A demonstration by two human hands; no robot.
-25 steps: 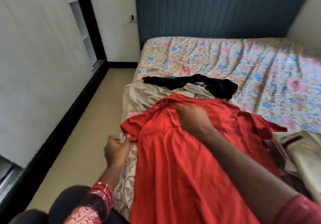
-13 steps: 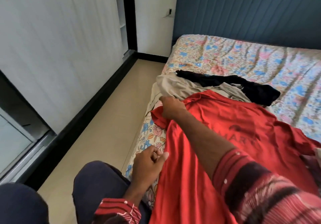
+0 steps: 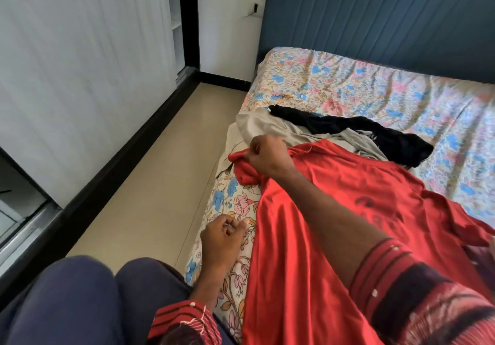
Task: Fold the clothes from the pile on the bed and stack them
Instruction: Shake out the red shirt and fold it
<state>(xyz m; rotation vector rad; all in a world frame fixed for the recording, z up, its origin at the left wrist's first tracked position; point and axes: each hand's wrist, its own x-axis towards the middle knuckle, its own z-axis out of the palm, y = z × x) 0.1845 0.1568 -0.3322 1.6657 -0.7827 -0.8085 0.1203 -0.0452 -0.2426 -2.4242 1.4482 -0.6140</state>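
— Where is the red shirt (image 3: 334,224)?
— Spread over the near side of the bed (image 3: 348,90), on the flowered sheet, its sleeve bunched at the bed's left edge.
— And the hands?
— The right hand (image 3: 267,157) pinches that sleeve. The left hand (image 3: 223,237) hovers over the sheet just beside the shirt's edge, fingers loosely curled, holding nothing.
— Anything else?
— A beige garment (image 3: 281,130) and a black garment (image 3: 361,133) lie beyond the shirt, touching it, before the blue headboard (image 3: 375,23).

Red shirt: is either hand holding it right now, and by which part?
The right hand grips the red shirt at its bunched left sleeve. The left hand holds nothing, resting beside the shirt's edge.
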